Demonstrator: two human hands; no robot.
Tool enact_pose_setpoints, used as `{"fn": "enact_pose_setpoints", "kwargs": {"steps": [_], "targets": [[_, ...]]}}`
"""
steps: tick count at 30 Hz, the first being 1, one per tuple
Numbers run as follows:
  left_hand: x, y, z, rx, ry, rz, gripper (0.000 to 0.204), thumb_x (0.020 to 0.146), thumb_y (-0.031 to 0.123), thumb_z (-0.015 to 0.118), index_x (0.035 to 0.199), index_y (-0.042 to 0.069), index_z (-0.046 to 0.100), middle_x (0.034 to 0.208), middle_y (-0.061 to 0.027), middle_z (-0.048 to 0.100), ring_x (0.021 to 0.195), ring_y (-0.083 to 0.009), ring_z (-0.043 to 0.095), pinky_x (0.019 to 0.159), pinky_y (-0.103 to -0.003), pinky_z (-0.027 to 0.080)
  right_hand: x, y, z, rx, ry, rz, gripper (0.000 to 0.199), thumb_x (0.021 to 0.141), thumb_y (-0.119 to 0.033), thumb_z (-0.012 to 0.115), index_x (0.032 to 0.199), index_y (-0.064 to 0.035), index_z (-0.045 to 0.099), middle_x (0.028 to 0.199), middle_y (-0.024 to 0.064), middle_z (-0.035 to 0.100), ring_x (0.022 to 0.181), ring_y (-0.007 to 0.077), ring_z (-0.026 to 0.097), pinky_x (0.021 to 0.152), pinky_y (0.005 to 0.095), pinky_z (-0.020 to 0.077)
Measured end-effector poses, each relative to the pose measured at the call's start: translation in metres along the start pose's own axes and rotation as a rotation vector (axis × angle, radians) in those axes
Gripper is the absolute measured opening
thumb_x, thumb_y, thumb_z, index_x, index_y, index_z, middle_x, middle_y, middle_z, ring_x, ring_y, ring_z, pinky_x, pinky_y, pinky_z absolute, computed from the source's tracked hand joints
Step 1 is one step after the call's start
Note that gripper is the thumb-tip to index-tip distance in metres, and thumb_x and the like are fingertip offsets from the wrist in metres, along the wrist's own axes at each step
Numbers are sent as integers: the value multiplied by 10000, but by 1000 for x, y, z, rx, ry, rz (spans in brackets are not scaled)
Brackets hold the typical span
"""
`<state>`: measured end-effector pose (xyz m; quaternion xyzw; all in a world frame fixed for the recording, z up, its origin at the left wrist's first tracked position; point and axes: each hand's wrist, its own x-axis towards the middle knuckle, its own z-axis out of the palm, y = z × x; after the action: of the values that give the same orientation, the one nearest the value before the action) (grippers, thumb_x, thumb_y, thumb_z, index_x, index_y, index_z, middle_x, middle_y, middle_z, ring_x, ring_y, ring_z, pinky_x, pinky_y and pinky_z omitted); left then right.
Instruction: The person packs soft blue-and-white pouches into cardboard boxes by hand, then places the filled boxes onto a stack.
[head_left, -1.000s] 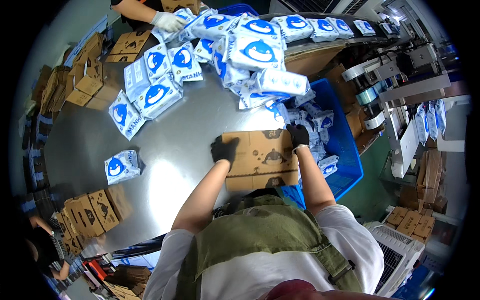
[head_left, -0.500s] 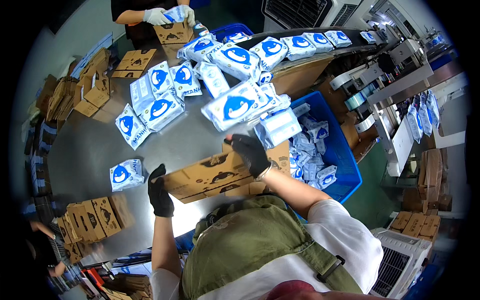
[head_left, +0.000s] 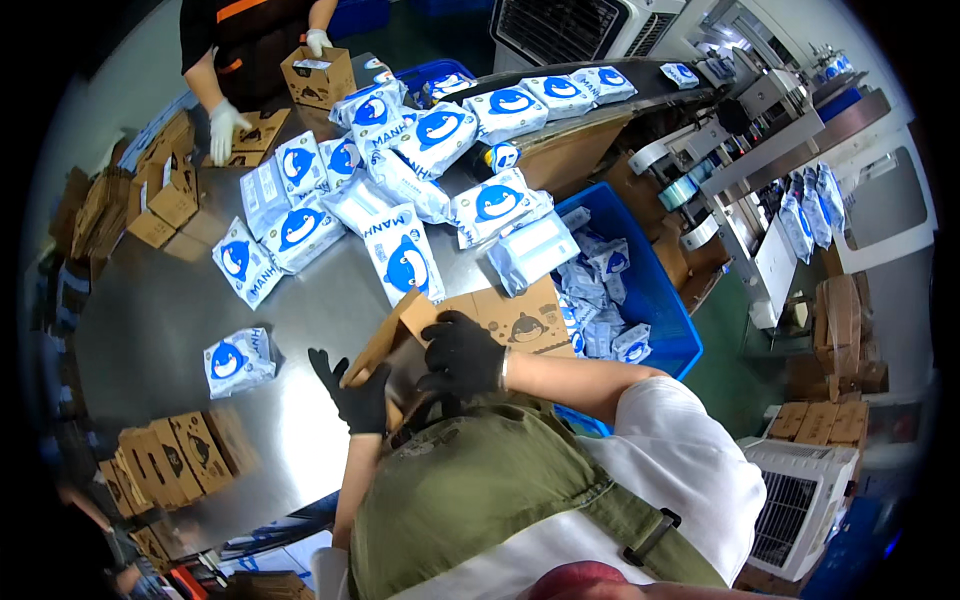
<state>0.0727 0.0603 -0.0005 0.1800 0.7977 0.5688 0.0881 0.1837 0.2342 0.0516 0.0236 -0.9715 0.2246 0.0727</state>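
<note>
Close to my body, both hands in black gloves work on a brown cardboard box (head_left: 375,350) that stands partly opened out, one flap raised. My left hand (head_left: 355,398) grips the box's left side between thumb and fingers. Curled over the raised flap and inner edge is my right hand (head_left: 462,352); some of its fingertips are hidden. Beside it lies another piece of printed cardboard (head_left: 528,318), partly behind my right wrist. A white and blue soft pack (head_left: 405,262) lies just beyond the box, in front of a heap of similar packs (head_left: 440,135).
A single pack (head_left: 240,362) lies to the left on the metal table (head_left: 150,310). Folded cartons (head_left: 175,455) stand at the near left. A blue crate (head_left: 675,335) of packs is at the right. Across the table, a co-worker's gloved hand (head_left: 226,130) touches flat cardboard.
The box has turned from a flat, sideways position to partly opened, and my hands have come closer together. A pack has dropped nearer to me. The co-worker's hands have moved apart.
</note>
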Motion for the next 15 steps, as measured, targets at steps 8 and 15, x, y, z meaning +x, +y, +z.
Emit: {"fn": "enact_pose_setpoints", "kwargs": {"steps": [8,15], "targets": [[-19,27,-24,282,-77,456,674,700,254,720,1227,-7,389,1193,-174,463,1073,-302,474,932,-411,359,50,-12,6,-180,124,316,137,700,-160,609,777,-237,691,802,84,589,826,277,539,721,381,420],[5,40,-42,51,-382,-30,486,697,241,697,1097,14,541,998,-145,599,885,-262,600,724,-333,483,16,76,0,1052,521,458,329,896,-117,462,1204,-1,458,1119,64,538,1045,147,489,910,280,383]]}}
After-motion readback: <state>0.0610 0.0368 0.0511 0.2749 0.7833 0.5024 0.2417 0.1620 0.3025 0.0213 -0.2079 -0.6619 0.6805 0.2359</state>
